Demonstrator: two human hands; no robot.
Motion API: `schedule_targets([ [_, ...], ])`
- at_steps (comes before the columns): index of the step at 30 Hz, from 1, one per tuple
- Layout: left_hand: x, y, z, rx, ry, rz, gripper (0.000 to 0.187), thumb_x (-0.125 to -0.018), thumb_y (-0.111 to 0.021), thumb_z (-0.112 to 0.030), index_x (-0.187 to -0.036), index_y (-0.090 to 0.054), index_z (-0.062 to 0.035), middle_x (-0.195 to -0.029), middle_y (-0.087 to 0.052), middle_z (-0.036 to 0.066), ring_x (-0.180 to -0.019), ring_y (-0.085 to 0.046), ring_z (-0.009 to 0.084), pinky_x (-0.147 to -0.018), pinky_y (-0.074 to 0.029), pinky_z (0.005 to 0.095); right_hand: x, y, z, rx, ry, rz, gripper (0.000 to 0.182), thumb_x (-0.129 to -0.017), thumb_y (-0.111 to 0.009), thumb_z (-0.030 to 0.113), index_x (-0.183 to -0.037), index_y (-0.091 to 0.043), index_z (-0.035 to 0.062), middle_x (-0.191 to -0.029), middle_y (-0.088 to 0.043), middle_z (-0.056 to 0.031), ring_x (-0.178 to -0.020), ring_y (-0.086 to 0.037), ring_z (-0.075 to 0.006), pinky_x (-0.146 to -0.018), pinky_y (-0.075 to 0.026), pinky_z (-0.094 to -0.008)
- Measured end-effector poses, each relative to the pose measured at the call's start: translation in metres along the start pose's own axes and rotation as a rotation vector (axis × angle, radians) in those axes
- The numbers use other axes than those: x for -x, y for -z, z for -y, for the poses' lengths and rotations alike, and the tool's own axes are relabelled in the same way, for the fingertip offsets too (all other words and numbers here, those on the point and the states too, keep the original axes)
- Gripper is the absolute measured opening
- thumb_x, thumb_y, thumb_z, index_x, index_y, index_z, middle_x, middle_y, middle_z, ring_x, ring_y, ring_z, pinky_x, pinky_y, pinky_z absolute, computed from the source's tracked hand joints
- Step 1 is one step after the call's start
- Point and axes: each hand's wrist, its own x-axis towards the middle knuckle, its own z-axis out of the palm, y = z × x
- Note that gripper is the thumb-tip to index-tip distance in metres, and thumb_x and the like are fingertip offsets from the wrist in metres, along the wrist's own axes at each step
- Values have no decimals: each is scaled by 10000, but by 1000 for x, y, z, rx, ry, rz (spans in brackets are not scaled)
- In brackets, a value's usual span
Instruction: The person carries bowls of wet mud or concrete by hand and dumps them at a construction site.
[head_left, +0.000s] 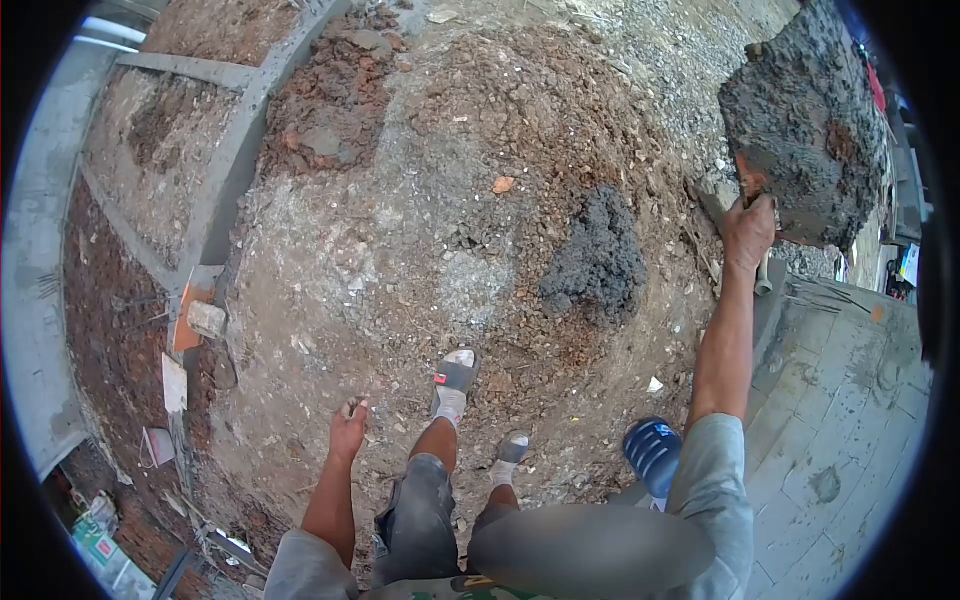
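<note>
From my remote seat I see the right hand (pixel 748 228) raised high and clenched around the rim of a pan (pixel 805 140) heaped with wet grey mortar, the arm nearly straight so the heavy load rides up at head level, off to the right of the body; I judge the grip sits at the near edge because that is the only bare part to grab. The left hand (pixel 347 428) hangs low beside the left leg, fingers curled in loosely; whether it pinches something small I cannot tell. Below, the sandalled feet (pixel 455 385) stand on rubbly reddish soil, one ahead of the other. A small dark mound of mortar (pixel 597 258) lies on the ground ahead and to the right, near the paved slabs (pixel 850 400). A blue sandal (pixel 652 452) lies just beside the right elbow's line. To the left, a concrete beam (pixel 235 150) borders a trench with a broken brick (pixel 206 318) and scraps, which narrows the footing that way.
</note>
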Motion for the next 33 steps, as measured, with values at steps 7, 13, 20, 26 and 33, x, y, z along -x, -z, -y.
schedule_targets([
  [7,54,56,135,49,374,-121,180,-826,-555,-229,-815,-542,-50,-703,-531,-13,-613,-481,75,-525,-385,231,213,-80,193,-321,192,1032,273,-652,-614,113,-883,-486,44,-879,-590,-168,-873,-567,-339,-758,-452,-426],
  [13,51,53,71,107,304,-148,187,-818,-553,-259,-812,-555,-72,-700,-528,-19,-600,-446,71,-528,-355,238,54,-52,142,-242,137,763,251,-654,-531,97,-897,-516,37,-884,-584,-210,-858,-561,-374,-756,-447,-440],
  [20,55,-6,3,248,129,-112,255,-811,-564,-248,-887,-580,-5,-756,-568,46,-710,-494,136,-666,-399,274,-142,25,29,-179,-96,489,361,-646,-567,188,-961,-587,13,-866,-597,-252,-876,-561,-393,-771,-439,-430],
  [26,118,-35,-13,208,53,-179,235,-806,-579,-246,-899,-598,-31,-798,-583,22,-754,-511,120,-705,-405,259,-95,122,-55,-357,-236,628,392,-576,-644,227,-849,-607,-52,-843,-603,-265,-862,-574,-391,-770,-435,-401],
  [33,302,-15,74,214,180,-685,311,-805,-566,-276,-974,-586,-16,-843,-618,57,-799,-555,161,-723,-414,275,37,76,-179,-651,-398,664,276,-568,-603,131,-785,-628,-38,-568,-531,-75,-503,-479,-199,-544,-399,-340],
])
